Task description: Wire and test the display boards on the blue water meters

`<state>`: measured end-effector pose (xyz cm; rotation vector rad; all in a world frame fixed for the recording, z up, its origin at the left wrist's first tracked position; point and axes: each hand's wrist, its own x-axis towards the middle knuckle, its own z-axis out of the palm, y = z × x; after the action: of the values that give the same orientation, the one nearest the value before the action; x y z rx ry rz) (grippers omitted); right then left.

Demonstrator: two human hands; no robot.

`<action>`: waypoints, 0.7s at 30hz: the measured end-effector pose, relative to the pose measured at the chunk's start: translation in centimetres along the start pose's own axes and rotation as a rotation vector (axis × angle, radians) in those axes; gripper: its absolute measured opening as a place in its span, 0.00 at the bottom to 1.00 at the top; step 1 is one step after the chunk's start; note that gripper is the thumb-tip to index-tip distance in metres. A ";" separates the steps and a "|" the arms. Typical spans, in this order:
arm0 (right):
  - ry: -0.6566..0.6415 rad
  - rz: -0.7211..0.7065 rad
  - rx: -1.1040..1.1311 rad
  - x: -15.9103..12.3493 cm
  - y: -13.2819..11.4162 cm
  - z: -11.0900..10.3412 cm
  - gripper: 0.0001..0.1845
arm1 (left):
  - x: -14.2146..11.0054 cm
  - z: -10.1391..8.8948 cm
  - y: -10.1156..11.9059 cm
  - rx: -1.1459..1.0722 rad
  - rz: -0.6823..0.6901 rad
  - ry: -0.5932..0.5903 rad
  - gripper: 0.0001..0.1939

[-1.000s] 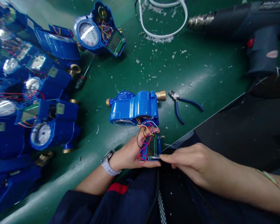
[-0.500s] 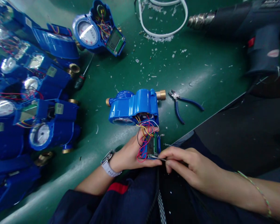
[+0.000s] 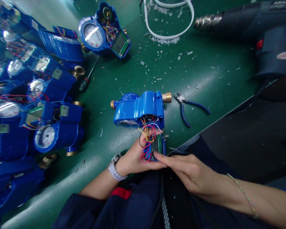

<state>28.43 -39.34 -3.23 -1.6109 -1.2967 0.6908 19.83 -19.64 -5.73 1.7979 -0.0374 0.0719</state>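
A blue water meter (image 3: 139, 109) with brass ends lies at the bench edge, its wires running out of the open housing. Those red, yellow, white and black wires lead to a blue-framed display module with a green circuit board (image 3: 160, 144). My left hand (image 3: 134, 156) is closed around this module, thumb along its near side. On the module's near end rests the stretched index finger of my right hand (image 3: 188, 168); its thumb is hidden below. No tool shows in the right hand. A small spring (image 3: 166, 136) sticks out at the module's right side.
Blue-handled cutting pliers (image 3: 186, 108) lie right of the meter. Many blue meters (image 3: 59, 130) crowd the left, near a screwdriver (image 3: 85, 83). Another open meter (image 3: 105, 31) stands at the back. A heat gun (image 3: 248, 25) and white cable (image 3: 168, 37) lie behind, among scraps.
The thin metal piece pinched in my right hand is out of sight. My right index finger has moved left onto the module's end. My left hand keeps its hold.
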 end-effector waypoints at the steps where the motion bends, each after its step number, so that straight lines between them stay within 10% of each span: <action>1: 0.007 -0.003 0.014 0.0 0.0 0.1 0.27 | 0.0 0.0 0.0 0.005 0.007 -0.007 0.41; 21: 0.023 0.049 0.183 0.7 -0.3 -0.1 0.23 | 0.2 0.6 -0.6 -0.157 0.110 -0.008 0.38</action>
<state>28.56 -38.72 -2.80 -1.5017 -1.1461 0.7951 20.10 -20.08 -6.41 1.6387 -0.1445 0.1369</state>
